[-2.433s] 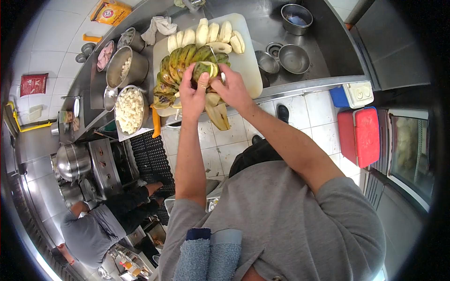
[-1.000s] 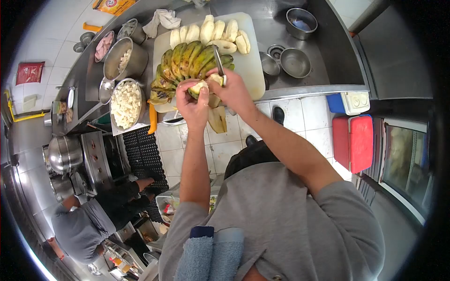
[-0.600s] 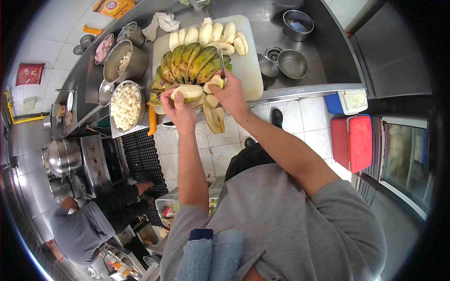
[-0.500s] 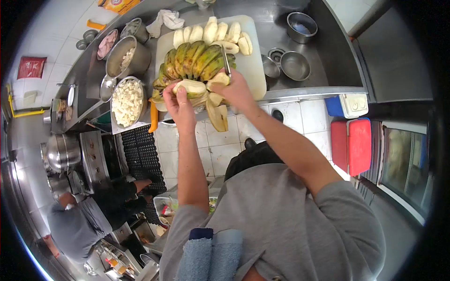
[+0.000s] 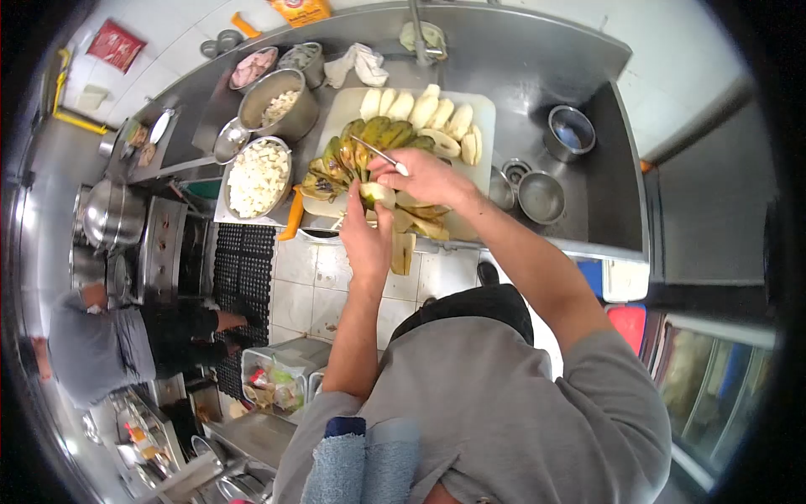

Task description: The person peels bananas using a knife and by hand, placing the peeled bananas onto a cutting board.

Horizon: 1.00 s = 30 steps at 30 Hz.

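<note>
My left hand [image 5: 367, 244] is closed around a partly peeled plantain [image 5: 379, 195] at the board's near edge, its pale flesh showing with some green skin. Closed on a small knife [image 5: 374, 151], my right hand [image 5: 432, 176] is right beside the plantain, the blade pointing left over the bunch. That bunch of unpeeled yellow-green plantains [image 5: 340, 155] lies on the white cutting board [image 5: 485, 168]. Peeled plantains [image 5: 424, 109] line its far side. Strips of peel [image 5: 403, 254] lie by my right wrist and hang over the counter edge.
A bowl of diced pale pieces [image 5: 259, 178], a steel pot [image 5: 306, 113] and an orange handle [image 5: 292, 217] are left of the board. On the right, the sink holds metal bowls [image 5: 541, 197]. Another person [image 5: 101, 349] works at lower left, near a bin [image 5: 277, 378].
My view has shifted, so the counter appears lower. The knife has swung from pointing up to pointing left, and the plantain in my left hand has turned. My right hand has come closer to it.
</note>
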Available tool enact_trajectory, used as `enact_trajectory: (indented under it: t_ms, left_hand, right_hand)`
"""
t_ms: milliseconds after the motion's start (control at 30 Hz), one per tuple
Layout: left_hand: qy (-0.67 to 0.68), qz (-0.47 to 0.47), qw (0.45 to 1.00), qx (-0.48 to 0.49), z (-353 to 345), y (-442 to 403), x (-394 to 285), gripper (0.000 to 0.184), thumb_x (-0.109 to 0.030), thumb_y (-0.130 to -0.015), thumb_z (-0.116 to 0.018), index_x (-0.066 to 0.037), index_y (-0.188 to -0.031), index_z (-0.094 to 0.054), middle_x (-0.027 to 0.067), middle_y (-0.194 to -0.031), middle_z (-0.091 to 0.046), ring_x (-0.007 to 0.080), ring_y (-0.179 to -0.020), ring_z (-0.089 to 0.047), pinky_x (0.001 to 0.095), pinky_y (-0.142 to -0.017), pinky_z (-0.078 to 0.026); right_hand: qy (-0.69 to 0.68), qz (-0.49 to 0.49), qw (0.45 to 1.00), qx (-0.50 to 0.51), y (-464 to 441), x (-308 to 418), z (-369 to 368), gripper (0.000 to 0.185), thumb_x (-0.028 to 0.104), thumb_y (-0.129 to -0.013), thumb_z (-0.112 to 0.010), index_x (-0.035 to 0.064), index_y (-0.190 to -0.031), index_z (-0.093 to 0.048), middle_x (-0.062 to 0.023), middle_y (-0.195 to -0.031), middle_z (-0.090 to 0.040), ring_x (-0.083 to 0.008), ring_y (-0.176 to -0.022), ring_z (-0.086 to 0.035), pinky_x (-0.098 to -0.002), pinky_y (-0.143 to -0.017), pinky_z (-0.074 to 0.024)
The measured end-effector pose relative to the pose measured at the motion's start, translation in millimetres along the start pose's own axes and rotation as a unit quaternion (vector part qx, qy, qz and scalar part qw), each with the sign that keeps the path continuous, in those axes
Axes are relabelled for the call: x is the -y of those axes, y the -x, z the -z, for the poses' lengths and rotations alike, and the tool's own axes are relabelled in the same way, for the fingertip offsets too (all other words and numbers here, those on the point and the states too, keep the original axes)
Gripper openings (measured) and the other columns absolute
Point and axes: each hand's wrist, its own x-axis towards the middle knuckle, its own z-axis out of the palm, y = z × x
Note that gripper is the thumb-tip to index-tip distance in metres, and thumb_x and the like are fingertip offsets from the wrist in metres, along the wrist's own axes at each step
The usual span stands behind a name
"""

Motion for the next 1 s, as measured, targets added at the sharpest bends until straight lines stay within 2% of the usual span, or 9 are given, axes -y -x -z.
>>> enact_trajectory:
  t_ms: [133,267,367,400,500,600,733,900,1000]
  left_hand:
    - [-0.032,0.097,0.995,0.009,-3,-1,-15,0.053,-0.006,-0.088,-0.06,0.002,-0.137,-0.044,0.0282,-0.112,-0.063,0.0433,-0.1,-0.063,0.0468,-0.084,-0.05]
    - [-0.071,0.087,0.994,-0.004,-10,0,-25,0.056,-0.003,-0.086,-0.06,0.0,-0.139,-0.042,0.0261,-0.122,-0.059,0.0424,-0.104,-0.061,0.0464,-0.084,-0.05]
    - [-0.085,0.085,0.992,-0.036,-17,4,-25,0.057,-0.001,-0.086,-0.061,-0.001,-0.139,-0.041,0.0252,-0.117,-0.06,0.0427,-0.102,-0.061,0.0471,-0.083,-0.049]
    - [-0.087,0.072,0.993,-0.039,-17,5,-23,0.057,0.001,-0.085,-0.061,-0.001,-0.138,-0.041,0.0233,-0.115,-0.061,0.0407,-0.093,-0.063,0.0462,-0.08,-0.05]
    - [-0.08,0.051,0.994,-0.052,-13,4,-34,0.054,0.001,-0.084,-0.059,0.0,-0.135,-0.043,0.0228,-0.109,-0.062,0.0381,-0.083,-0.063,0.0451,-0.077,-0.051]
    - [-0.08,0.122,0.988,-0.055,-12,5,-38,0.052,0.002,-0.084,-0.056,-0.003,-0.134,-0.046,0.0224,-0.104,-0.064,0.0402,-0.087,-0.063,0.0454,-0.077,-0.05]
    - [-0.108,0.11,0.984,-0.094,-16,7,-29,0.045,-0.003,-0.086,-0.055,-0.003,-0.13,-0.048,0.0245,-0.101,-0.063,0.0433,-0.089,-0.062,0.0488,-0.079,-0.049]
    - [-0.092,0.106,0.984,-0.105,-21,5,-28,0.044,0.001,-0.084,-0.056,-0.004,-0.127,-0.051,0.0184,-0.1,-0.065,0.0317,-0.076,-0.062,0.0409,-0.071,-0.05]
    - [-0.087,0.111,0.985,-0.096,-19,4,-25,0.043,0.004,-0.083,-0.057,-0.004,-0.125,-0.052,0.0144,-0.101,-0.066,0.0243,-0.07,-0.06,0.0348,-0.066,-0.05]
  right_hand:
    - [-0.012,-0.014,0.994,0.11,-14,7,19,0.036,0.015,-0.09,-0.068,0.0,-0.122,-0.063,-0.0113,-0.109,-0.071,-0.0186,-0.102,-0.067,-0.0326,-0.093,-0.0501]
    - [-0.016,0.04,0.985,0.166,-23,-3,29,0.037,0.015,-0.086,-0.071,0.0012,-0.119,-0.066,-0.0114,-0.108,-0.072,-0.0198,-0.099,-0.068,-0.0334,-0.091,-0.0507]
    - [0.073,0.11,0.973,0.192,-24,-1,35,0.037,0.016,-0.084,-0.073,0.0018,-0.117,-0.067,-0.0128,-0.107,-0.072,-0.0205,-0.099,-0.068,-0.0338,-0.09,-0.0503]
    - [0.048,0.162,0.968,0.185,-28,-12,31,0.036,0.017,-0.082,-0.075,0.0015,-0.114,-0.068,-0.0165,-0.101,-0.072,-0.0259,-0.094,-0.069,-0.0353,-0.086,-0.0512]
    - [0.078,0.18,0.958,0.207,-33,6,38,0.034,0.018,-0.082,-0.074,0.0005,-0.111,-0.068,-0.0195,-0.096,-0.071,-0.0329,-0.089,-0.069,-0.0375,-0.081,-0.052]
    - [0.105,0.223,0.943,0.224,-49,-13,30,0.03,0.017,-0.082,-0.073,-0.0009,-0.106,-0.068,-0.0225,-0.089,-0.068,-0.0393,-0.086,-0.066,-0.0413,-0.077,-0.0518]
    - [0.11,0.276,0.926,0.233,-49,-6,27,0.021,0.016,-0.084,-0.066,-0.0039,-0.092,-0.066,-0.0271,-0.083,-0.064,-0.0441,-0.082,-0.064,-0.0464,-0.074,-0.0506]
    - [0.083,0.283,0.934,0.202,-47,-2,18,0.022,0.017,-0.083,-0.062,-0.0043,-0.088,-0.064,-0.0277,-0.079,-0.063,-0.0451,-0.077,-0.063,-0.0481,-0.069,-0.0507]
    - [0.092,0.223,0.953,0.183,-51,-1,14,0.024,0.02,-0.082,-0.063,-0.0039,-0.088,-0.064,-0.0272,-0.078,-0.063,-0.0457,-0.076,-0.063,-0.0492,-0.068,-0.0504]
